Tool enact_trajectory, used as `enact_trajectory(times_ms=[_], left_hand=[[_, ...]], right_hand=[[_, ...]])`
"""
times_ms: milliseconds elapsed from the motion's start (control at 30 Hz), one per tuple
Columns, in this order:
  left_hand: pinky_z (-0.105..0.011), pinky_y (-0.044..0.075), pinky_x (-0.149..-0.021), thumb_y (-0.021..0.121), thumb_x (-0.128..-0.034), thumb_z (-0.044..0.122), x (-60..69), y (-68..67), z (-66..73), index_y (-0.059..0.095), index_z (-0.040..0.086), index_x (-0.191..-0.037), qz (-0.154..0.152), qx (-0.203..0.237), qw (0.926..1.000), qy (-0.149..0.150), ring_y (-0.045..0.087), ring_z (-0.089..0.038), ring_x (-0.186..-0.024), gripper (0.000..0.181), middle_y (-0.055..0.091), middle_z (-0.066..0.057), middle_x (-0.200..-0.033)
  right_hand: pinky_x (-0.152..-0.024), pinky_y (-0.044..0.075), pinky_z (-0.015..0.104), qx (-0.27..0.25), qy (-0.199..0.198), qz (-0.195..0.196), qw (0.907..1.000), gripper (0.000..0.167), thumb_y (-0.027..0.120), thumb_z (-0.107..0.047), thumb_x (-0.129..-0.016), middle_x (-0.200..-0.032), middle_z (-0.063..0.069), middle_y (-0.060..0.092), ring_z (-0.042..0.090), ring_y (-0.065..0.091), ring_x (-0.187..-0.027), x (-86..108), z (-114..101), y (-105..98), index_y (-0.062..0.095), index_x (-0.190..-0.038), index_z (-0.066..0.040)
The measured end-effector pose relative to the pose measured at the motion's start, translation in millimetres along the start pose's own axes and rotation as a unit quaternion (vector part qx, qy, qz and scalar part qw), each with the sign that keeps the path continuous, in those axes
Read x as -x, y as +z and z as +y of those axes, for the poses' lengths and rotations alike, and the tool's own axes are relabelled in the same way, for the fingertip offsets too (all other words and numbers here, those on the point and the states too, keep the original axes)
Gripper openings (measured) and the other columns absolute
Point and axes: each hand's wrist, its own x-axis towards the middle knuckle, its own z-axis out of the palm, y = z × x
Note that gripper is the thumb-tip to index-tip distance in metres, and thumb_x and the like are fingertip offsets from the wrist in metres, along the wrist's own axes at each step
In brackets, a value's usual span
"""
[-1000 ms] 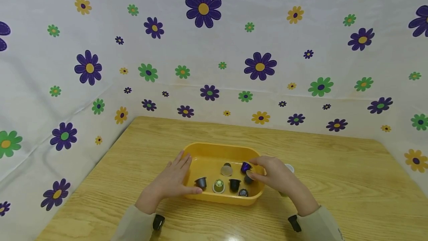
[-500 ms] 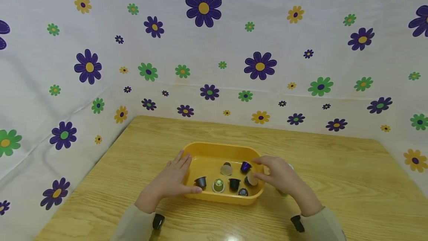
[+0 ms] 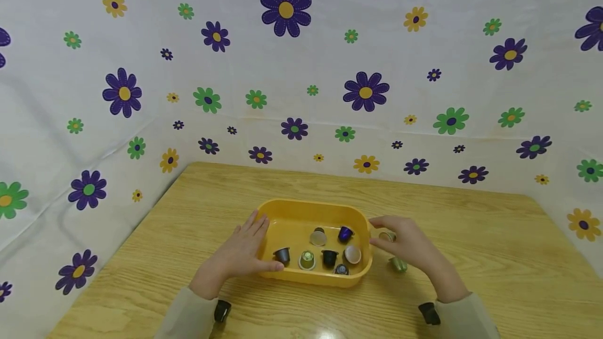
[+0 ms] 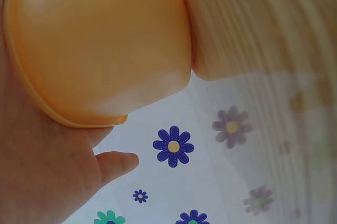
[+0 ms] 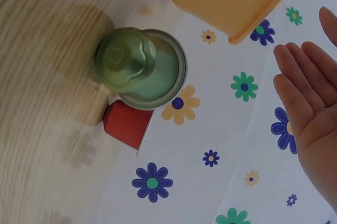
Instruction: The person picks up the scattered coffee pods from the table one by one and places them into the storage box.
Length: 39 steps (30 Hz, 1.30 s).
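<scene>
My left hand [image 3: 240, 250] rests on the left end of a yellow plastic tray [image 3: 311, 279], its fingers straight over the rim and thumb along the front side. Several coffee capsules lie inside, among them a blue one [image 3: 345, 234], a black one [image 3: 330, 258], a green one [image 3: 307, 260] and one with its pale lid showing [image 3: 352, 255]. My right hand [image 3: 410, 242] is just right of the tray, holding nothing. Below and beside it on the table are a light green capsule [image 3: 399, 264] and a pale-lidded one [image 3: 388, 236].
A red capsule [image 5: 126, 123] appears behind a green capsule [image 5: 124, 59] in the right wrist view. The wooden table [image 3: 471, 255] extends round the tray. A flower-printed cloth [image 3: 424, 41] borders its back and sides.
My right hand has let go of a dark capsule, which now lies pale lid up in the tray's right end. The hand has moved right, past the rim. My left hand stays in place.
</scene>
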Motion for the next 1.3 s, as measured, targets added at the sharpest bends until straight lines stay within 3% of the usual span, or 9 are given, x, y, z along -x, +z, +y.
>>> enact_trajectory(times_ms=[767,1300], left_hand=[[-0.057,0.014,-0.098,0.055,-0.0715,0.064,-0.8,-0.2,0.4,0.019,-0.007,-0.137,-0.002,0.002,1.0000,-0.007,-0.002,-0.032,-0.132,0.104,0.012,-0.021,-0.143],[-0.056,0.014,-0.098,0.048,-0.0697,0.072,-0.5,1.0,-0.4,0.020,-0.007,-0.137,0.002,-0.005,1.0000,-0.004,-0.001,-0.033,-0.132,0.108,0.014,-0.021,-0.143]], right_hand=[[-0.081,0.044,0.045,-0.022,0.035,0.031,0.9987,0.035,0.068,-0.013,-0.078,-0.106,0.018,0.060,0.034,0.055,-0.099,28.6,27.4,-24.1,0.060,-0.107,0.005],[-0.084,0.042,0.046,-0.009,0.073,0.022,0.9970,0.039,0.066,-0.017,-0.080,-0.108,0.019,0.059,0.037,0.053,-0.102,27.2,46.2,-29.2,0.058,-0.109,0.007]])
